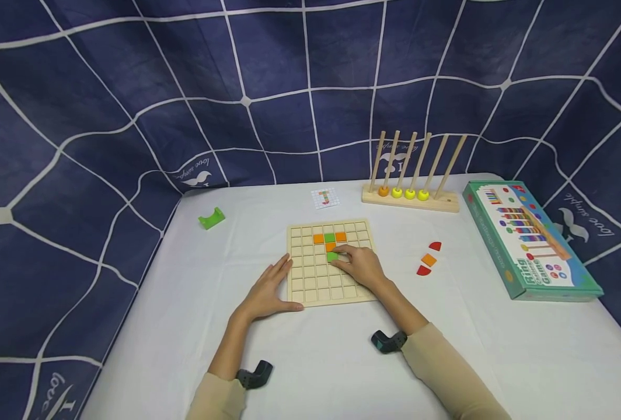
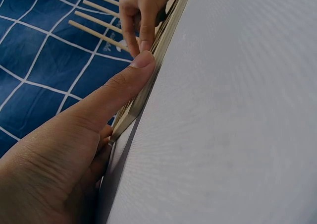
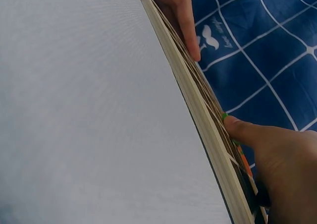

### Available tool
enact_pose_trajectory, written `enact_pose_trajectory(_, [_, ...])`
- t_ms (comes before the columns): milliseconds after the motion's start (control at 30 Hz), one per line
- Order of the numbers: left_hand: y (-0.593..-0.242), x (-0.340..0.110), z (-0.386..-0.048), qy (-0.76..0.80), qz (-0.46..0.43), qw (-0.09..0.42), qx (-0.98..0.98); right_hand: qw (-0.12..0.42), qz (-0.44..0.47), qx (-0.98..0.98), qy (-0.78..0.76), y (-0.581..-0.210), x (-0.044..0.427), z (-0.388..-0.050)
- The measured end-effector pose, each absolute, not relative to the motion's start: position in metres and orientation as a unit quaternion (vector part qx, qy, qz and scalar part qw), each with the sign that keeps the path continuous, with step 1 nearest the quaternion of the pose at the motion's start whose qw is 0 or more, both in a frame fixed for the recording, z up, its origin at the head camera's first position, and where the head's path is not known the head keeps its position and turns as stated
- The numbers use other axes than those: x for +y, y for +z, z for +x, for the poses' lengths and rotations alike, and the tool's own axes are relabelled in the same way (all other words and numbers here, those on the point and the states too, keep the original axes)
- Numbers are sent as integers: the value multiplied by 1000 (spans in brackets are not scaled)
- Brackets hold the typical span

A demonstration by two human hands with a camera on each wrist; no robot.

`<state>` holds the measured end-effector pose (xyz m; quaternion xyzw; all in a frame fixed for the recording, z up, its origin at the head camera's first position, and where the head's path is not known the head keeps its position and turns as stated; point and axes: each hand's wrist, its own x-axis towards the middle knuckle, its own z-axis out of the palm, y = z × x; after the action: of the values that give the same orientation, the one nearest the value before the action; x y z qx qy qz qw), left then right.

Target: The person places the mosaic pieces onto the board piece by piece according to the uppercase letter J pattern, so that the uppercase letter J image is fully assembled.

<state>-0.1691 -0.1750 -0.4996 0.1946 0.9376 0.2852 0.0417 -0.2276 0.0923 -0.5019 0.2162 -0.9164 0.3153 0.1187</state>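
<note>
At centre, flat on the white tabletop [image 1: 316, 361]: square wooden grid board [image 1: 310, 274] with a T-shaped arrangement of tiles. Across the top, from left to right: left orange tile [image 1: 318, 238], upper green tile [image 1: 330, 237], right orange tile [image 1: 341, 236]. Directly beneath, in one column: centre orange tile [image 1: 330, 247], then lower green tile [image 1: 332, 256], pinched between thumb and fingertip of the right hand [image 1: 363, 265]. Full seating in its cell: cannot tell. At the board's near left corner: left hand [image 1: 268, 291], spread, with fingers along the left edge and thumb against the near edge. To the right of the board, in a slanting line: upper red piece [image 1: 435, 246], loose orange tile [image 1: 428, 260], lower red piece [image 1: 424, 270]. Beyond the far edge: pattern card [image 1: 318, 201]. To its right: wooden peg rack [image 1: 436, 202] with six rods, one orange bead [image 1: 383, 191] and three yellow beads [image 1: 410, 194]. Far right: green game box [image 1: 541, 233]. Far left: green curved piece [image 1: 212, 219]. Behind: dark blue cloth [image 1: 279, 52] with white lines.
</note>
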Motion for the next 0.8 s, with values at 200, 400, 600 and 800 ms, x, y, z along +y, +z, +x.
enact_pose_trajectory(200, [-499,-175,-168,288,194,36,937,115,214,-914,325,-501,92,-228])
enact_pose_trajectory(400, [-499,-174,-169,284,192,38,939,115,209,-916,322,-500,93,-227])
enact_pose_trajectory(600, [-500,-175,-170,285,189,44,939,115,194,-910,347,-497,102,-222])
enact_pose_trajectory(800, [-500,-176,-169,292,196,40,935,127,168,-911,356,-493,123,-212])
